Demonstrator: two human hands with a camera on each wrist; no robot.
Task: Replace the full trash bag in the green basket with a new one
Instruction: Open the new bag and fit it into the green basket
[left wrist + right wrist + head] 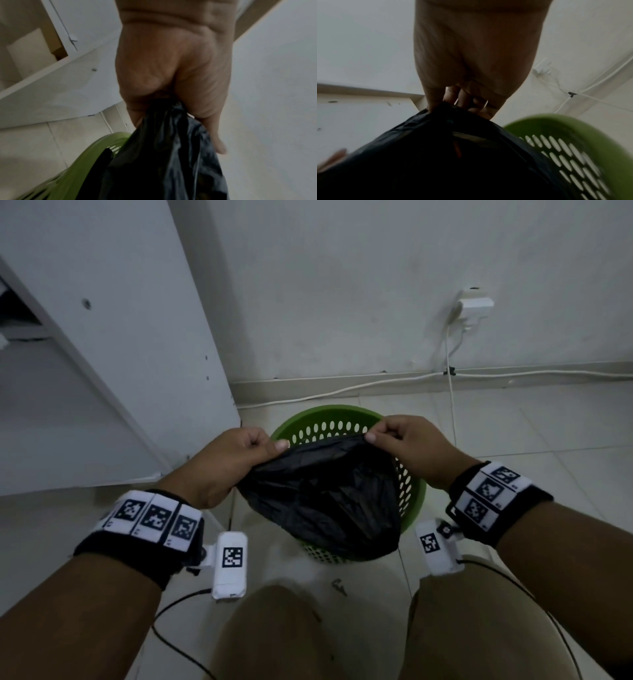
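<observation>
A green perforated basket [412, 491] stands on the tiled floor in front of me. Above it hangs a black trash bag [322, 501], stretched between both hands and covering most of the basket's mouth. My left hand [239, 455] pinches the bag's left top edge, my right hand [394, 440] its right top edge. In the left wrist view the bag [164, 162] bunches out of the curled left hand [173, 81] beside the basket rim [77, 169]. In the right wrist view the right hand's fingers [462, 97] clamp the bag [436, 155] next to the basket wall [573, 148].
A white cabinet panel [137, 354] stands close on the left of the basket. Behind it is a white wall with a plugged socket [474, 304] and white cables [342, 390] along the skirting. My knees [274, 635] are near the basket; a small dark scrap [339, 587] lies on the floor.
</observation>
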